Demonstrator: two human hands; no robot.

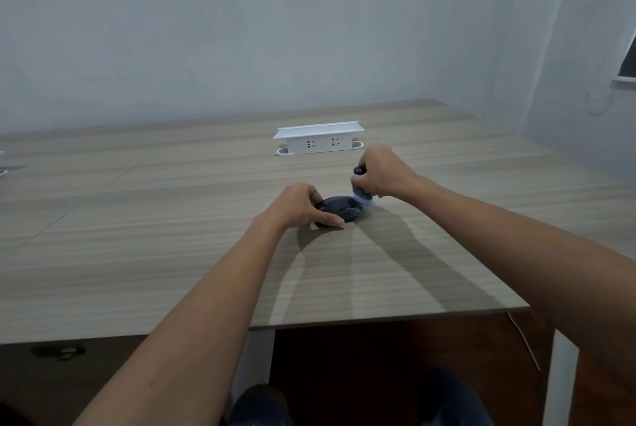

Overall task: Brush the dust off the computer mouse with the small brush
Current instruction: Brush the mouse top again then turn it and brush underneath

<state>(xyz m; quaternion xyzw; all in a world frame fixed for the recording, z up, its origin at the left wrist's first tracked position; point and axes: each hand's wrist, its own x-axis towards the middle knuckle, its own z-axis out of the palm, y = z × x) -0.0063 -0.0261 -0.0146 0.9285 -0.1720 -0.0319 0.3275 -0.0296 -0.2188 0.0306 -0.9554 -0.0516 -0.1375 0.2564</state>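
So we're looking down at a wood-grain table (172, 236) with a plain pale wall behind it. Far left, right at the edge of the shot, there's some small thing lying on the tabletop, too cut off to say what it is.

Moving in, our left hand (296, 207) is reaching out over the table and pinning the computer mouse (340, 209) in place, fingers curled over the far side and the thumb laid along the near side. So that hand is clamped on the mouse. The mouse itself is dark, sitting flat on the table roughly in the middle, closer to the near edge than to the wall.

Behind it, further back on the table, stands a white pop-up socket box (319, 138) with two outlets facing us, well apart from the hands.

Then our right hand (382, 172) is wrapped in a fist around the dark handle of the small brush (361, 193). The brush stands close to upright, handle tip poking out above the fist, pale bristles pointing down and touching the right end of the mouse. The bristles look a bit blurry.

The two hands are near each other but not touching, one on each end of the mouse. Far right there's a window corner (628, 71) in the side wall.
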